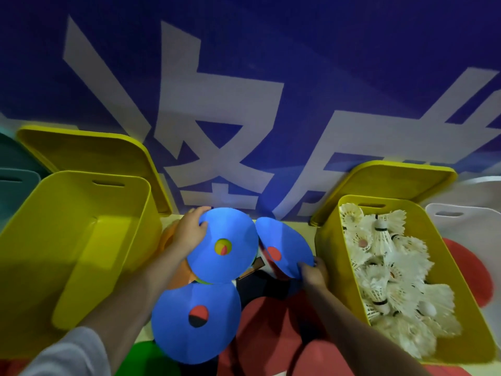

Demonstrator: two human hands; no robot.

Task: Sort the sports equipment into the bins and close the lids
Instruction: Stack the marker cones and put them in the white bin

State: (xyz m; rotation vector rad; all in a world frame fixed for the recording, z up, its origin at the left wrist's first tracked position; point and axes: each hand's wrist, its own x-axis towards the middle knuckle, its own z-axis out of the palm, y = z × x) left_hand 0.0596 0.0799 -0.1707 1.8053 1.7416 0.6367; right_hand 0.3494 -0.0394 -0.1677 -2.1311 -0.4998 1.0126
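Note:
Three blue disc cones lie between two yellow bins. My left hand (189,232) grips the far left rim of the middle blue cone (225,267). My right hand (313,272) pinches the near edge of a tilted blue cone (282,240) to its right. A third blue cone (173,321) lies nearer to me, untouched. The left yellow bin (67,240) stands open with nothing visible inside. The right yellow bin (329,253) is open and holds several white shuttlecocks (390,267).
Each bin's yellow lid (89,150) leans up behind it against a blue wall with white lettering; the right lid (401,177) too. Red, orange and green cones lie under and around the blue ones. A teal bin (16,183) shows far left, a white bin (466,226) far right.

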